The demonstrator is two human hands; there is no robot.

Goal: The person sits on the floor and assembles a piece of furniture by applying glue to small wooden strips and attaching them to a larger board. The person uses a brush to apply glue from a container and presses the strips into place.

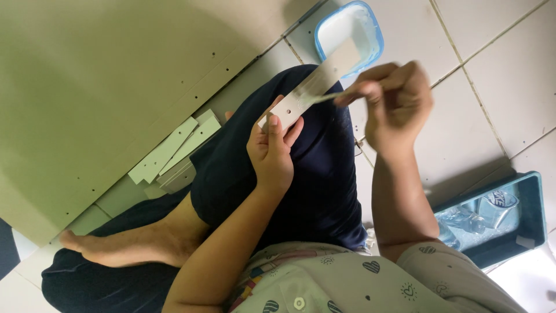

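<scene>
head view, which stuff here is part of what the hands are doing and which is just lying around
In use:
- grey strip, held by left hand
- thin stick, in right hand
- blue tub of white paste, just beyond

Lying about:
- spare strips on the floor
- large board
- teal tray

White floor tiles [492, 69] with dark grout spread beyond the hands. A large pale green board [104, 87] lies left of them, daylight falling evenly.
</scene>
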